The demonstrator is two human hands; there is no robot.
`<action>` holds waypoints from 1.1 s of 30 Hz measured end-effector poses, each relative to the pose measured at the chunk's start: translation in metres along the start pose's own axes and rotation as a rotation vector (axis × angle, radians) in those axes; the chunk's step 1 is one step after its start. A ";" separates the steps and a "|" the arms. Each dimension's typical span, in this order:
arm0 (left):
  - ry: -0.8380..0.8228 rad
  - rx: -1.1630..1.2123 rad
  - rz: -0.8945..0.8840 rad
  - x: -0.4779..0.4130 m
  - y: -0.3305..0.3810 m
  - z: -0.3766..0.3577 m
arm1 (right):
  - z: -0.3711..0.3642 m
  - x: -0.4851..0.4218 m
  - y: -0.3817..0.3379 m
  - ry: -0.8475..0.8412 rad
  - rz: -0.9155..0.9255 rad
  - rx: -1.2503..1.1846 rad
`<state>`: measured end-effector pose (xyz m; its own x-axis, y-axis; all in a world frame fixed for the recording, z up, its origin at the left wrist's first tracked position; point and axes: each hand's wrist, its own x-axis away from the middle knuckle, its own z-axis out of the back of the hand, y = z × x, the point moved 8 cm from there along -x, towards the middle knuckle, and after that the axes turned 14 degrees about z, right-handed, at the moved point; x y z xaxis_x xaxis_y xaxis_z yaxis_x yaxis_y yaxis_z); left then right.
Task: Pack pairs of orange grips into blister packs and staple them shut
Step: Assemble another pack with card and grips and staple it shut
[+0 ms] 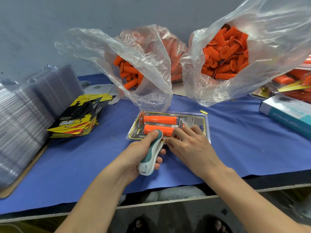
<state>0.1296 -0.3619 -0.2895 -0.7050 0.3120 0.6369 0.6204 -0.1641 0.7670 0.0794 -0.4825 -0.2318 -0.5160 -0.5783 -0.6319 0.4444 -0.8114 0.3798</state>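
Two orange grips [159, 119] lie inside blister pack [193, 121], middle of frame. Left hand [143, 148] wraps tight round stapler [152, 155], nose on pack's lower edge. Right hand [188, 142], fingers flat, presses pack to stop sliding.

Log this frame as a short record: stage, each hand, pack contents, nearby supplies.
stage: stapling near edge of blister pack
left hand: grips stapler
right hand: presses pack down beside stapler
pack contents: two orange grips, printed card
supplies: two plastic bags of loose grips, insert-card stack, empty blister stack
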 end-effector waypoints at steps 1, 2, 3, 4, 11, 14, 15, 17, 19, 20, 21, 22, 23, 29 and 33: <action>-0.001 0.001 0.003 0.000 0.000 0.000 | 0.000 0.000 0.000 0.004 0.000 -0.008; -0.003 0.006 0.007 0.000 0.000 0.000 | 0.000 0.000 0.000 0.003 0.002 -0.012; -0.007 0.013 0.011 0.001 -0.001 -0.001 | -0.001 0.000 0.000 -0.004 0.006 -0.013; -0.010 0.021 0.016 0.001 -0.001 -0.001 | -0.002 0.001 0.000 -0.012 0.009 -0.013; -0.011 0.035 0.027 0.002 -0.003 -0.003 | 0.021 0.003 0.002 0.122 -0.129 -0.168; 0.004 0.028 0.022 0.002 -0.003 -0.005 | 0.029 0.027 0.015 0.311 -0.647 -0.568; 0.007 0.035 0.018 0.003 -0.003 -0.006 | 0.018 0.040 0.015 0.300 -0.874 -0.757; 0.016 0.048 0.015 0.004 -0.004 -0.009 | -0.016 0.059 -0.003 0.166 -1.274 -1.224; 0.033 0.056 0.016 0.005 -0.004 -0.011 | -0.034 0.060 -0.024 0.077 -1.462 -1.569; 0.038 0.056 0.015 0.006 -0.004 -0.011 | -0.037 0.056 -0.027 0.092 -1.491 -1.661; 0.037 0.056 0.011 0.007 -0.004 -0.012 | -0.039 0.050 -0.027 0.133 -1.501 -1.733; 0.031 0.055 0.007 0.008 -0.004 -0.014 | -0.042 0.043 -0.028 0.176 -1.508 -1.802; 0.023 0.055 0.002 0.009 -0.004 -0.015 | -0.045 0.037 -0.030 0.198 -1.524 -1.863; 0.028 0.039 -0.017 0.014 -0.005 -0.022 | -0.061 0.018 -0.042 0.177 -1.606 -1.997; 0.033 0.021 -0.022 0.017 -0.004 -0.025 | -0.063 0.019 -0.040 0.157 -1.657 -2.016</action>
<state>0.1067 -0.3795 -0.2794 -0.7294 0.2840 0.6223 0.6112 -0.1381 0.7794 0.0982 -0.4560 -0.3019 -0.9513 0.1131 0.2869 -0.1648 0.5998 -0.7830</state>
